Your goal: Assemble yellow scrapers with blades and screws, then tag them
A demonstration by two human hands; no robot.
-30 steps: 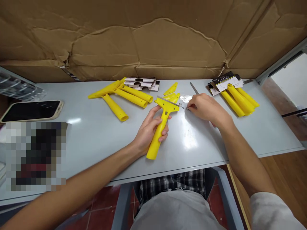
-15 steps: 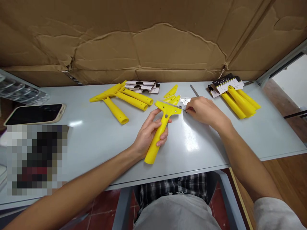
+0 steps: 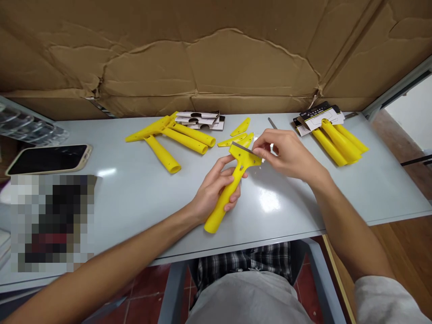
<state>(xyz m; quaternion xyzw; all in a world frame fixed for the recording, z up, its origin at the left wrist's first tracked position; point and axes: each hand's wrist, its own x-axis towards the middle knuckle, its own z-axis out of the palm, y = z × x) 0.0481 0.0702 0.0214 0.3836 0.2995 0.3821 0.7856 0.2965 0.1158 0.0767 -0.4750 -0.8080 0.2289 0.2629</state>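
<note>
My left hand [image 3: 216, 186] is wrapped around the handle of a yellow scraper [image 3: 222, 202], its wide head tilted up to the right. A thin metal blade [image 3: 243, 149] runs along the top edge of that head. At the head's right end, my right hand [image 3: 285, 153] pinches with thumb and forefinger; anything between the fingertips is too small to make out. Just beyond the scraper head lie several loose yellow plastic pieces [image 3: 240, 127]. Tiny dark and shiny bits rest on the table beneath the right hand, partly hidden by it.
Yellow scraper handles [image 3: 163, 155] lie at the left back beside folded cards [image 3: 199, 119]. On the right, more yellow handles [image 3: 337, 144] sit with printed cards [image 3: 320, 118]. A phone [image 3: 49, 159] lies at far left. Cardboard [image 3: 202, 58] stands behind the table.
My right hand has lifted from the small bits on the table to the right end of the scraper head. The scraper has shifted slightly right in my left hand.
</note>
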